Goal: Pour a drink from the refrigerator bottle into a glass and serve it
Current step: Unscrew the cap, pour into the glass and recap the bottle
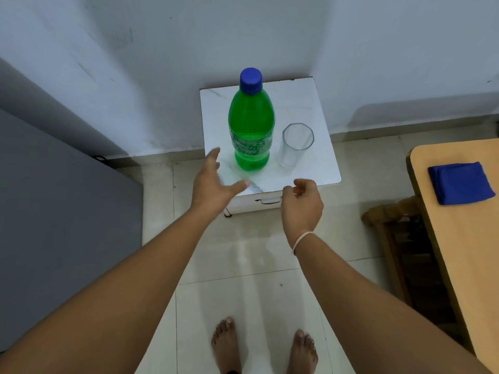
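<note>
While capped, bottle (251,122) just beyond left grip (213,182), untouched

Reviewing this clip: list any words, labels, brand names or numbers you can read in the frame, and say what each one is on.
None can be read.
Green bottle: its label band carries pale print, too blurred to read.
Blue cap: no text visible.
Glass, white cabinet, blue cloth: no markings visible.
</note>
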